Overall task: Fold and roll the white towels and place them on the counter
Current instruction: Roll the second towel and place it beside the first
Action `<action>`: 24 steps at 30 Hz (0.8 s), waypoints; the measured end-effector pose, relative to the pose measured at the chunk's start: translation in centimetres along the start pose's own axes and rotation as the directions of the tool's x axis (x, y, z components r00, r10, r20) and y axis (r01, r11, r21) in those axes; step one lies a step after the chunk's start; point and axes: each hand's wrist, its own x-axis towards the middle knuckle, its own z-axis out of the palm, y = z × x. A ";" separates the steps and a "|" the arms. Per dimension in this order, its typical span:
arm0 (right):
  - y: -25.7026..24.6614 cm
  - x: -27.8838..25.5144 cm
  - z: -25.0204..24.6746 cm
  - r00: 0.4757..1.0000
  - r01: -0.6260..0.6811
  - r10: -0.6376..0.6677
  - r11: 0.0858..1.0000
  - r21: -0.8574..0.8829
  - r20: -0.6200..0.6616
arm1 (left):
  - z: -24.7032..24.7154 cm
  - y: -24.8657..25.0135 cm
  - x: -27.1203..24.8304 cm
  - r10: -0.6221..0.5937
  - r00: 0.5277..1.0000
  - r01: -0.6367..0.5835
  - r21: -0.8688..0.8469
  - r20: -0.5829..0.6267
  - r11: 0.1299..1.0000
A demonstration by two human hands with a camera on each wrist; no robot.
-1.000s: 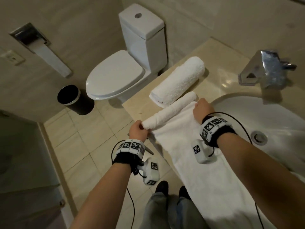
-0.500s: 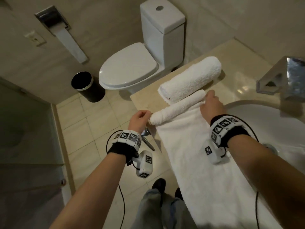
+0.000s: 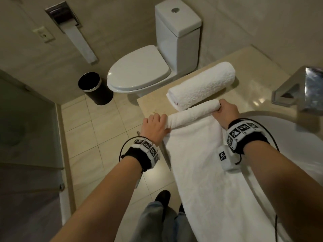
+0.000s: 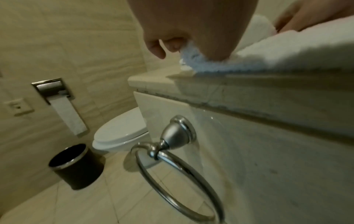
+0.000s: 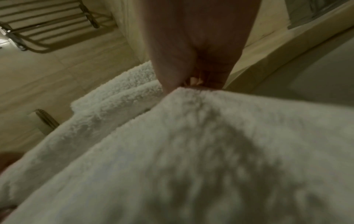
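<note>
A long white towel point(image 3: 206, 172) lies flat along the beige counter point(image 3: 153, 105) and over the sink's near rim, with its far end wound into a thin roll point(image 3: 192, 114). My left hand point(image 3: 157, 124) grips the roll's left end, at the counter's front edge point(image 4: 191, 54). My right hand point(image 3: 225, 110) grips the roll's right end point(image 5: 193, 84). Just beyond it a thicker, finished rolled towel point(image 3: 202, 84) lies on the counter, touching the thin roll.
A white sink basin point(image 3: 288, 137) and a chrome faucet point(image 3: 300, 89) sit to the right. Left of the counter stand a toilet point(image 3: 139, 72) and a black bin point(image 3: 92, 88). A chrome towel ring point(image 4: 172, 151) hangs on the counter's front face.
The roll has turned a little further toward me and looks slightly thicker. Both hands stayed at its ends. The head camera swung left and down.
</note>
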 end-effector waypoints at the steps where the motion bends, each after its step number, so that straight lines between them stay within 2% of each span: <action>1: 0.1 0.1 0.1 1.000 0.004 -0.004 1.000 0.002 -0.005 | 0.5 0.0 -0.4 0.004 1.000 -0.003 0.021 -0.024 1.000; 3: 0.1 0.1 0.3 0.999 0.033 -0.033 0.999 -0.019 -0.004 | 1.1 -0.2 -1.1 0.027 0.999 -0.025 0.030 -0.043 0.999; 5: -0.1 0.0 0.5 0.994 0.105 -0.109 0.987 -0.124 -0.025 | 1.2 -0.6 -1.4 0.051 0.999 -0.051 0.002 -0.016 0.999; 7: -0.4 -0.1 0.3 0.976 0.196 -0.215 0.943 -0.267 -0.043 | 0.7 -0.8 -1.0 0.091 0.996 -0.091 -0.006 -0.007 0.996; 9: -0.4 -0.1 -0.1 0.947 0.305 -0.322 0.876 -0.375 0.017 | 0.2 -1.0 -0.6 0.139 0.990 -0.138 -0.029 0.014 0.990; 10: -0.2 -0.1 -0.3 0.923 0.363 -0.382 0.836 -0.413 0.038 | 0.2 -0.9 -0.7 0.163 0.986 -0.161 -0.063 0.028 0.985; 12: 0.1 -0.3 -0.8 0.826 0.500 -0.563 0.707 -0.501 0.029 | -0.1 -0.8 -0.9 0.177 0.984 -0.169 -0.193 0.028 0.967; 14: 0.6 -0.7 -1.3 0.759 0.585 -0.635 0.571 -0.576 0.142 | 0.1 -0.7 -1.4 0.177 0.984 -0.175 -0.278 -0.019 0.944; 15: 1.2 -0.5 -1.3 0.708 0.614 -0.688 0.490 -0.619 0.158 | 0.3 -0.8 -1.6 0.213 0.973 -0.230 -0.276 -0.091 0.933; 17: 2.3 -0.7 -1.3 0.642 0.666 -0.731 0.381 -0.641 0.233 | 0.9 -1.0 -2.3 0.295 0.937 -0.328 -0.176 -0.187 0.928; 18: 3.0 -1.0 -1.5 0.636 0.686 -0.721 0.365 -0.629 0.275 | 1.1 -1.1 -2.7 0.320 0.928 -0.345 -0.115 -0.190 0.932; 20: 4.3 -1.7 -1.6 0.655 0.676 -0.690 0.353 -0.646 0.308 | 1.1 -1.1 -3.6 0.307 0.942 -0.320 -0.086 -0.138 0.943; 23: 6.1 -2.9 -1.9 0.656 0.666 -0.698 0.357 -0.655 0.287 | 0.9 -1.1 -4.4 0.262 0.958 -0.283 -0.237 -0.116 0.929; 24: 6.1 -3.4 -2.1 0.679 0.654 -0.684 0.401 -0.641 0.266 | 0.9 -1.0 -4.4 0.214 0.966 -0.251 -0.312 -0.147 0.916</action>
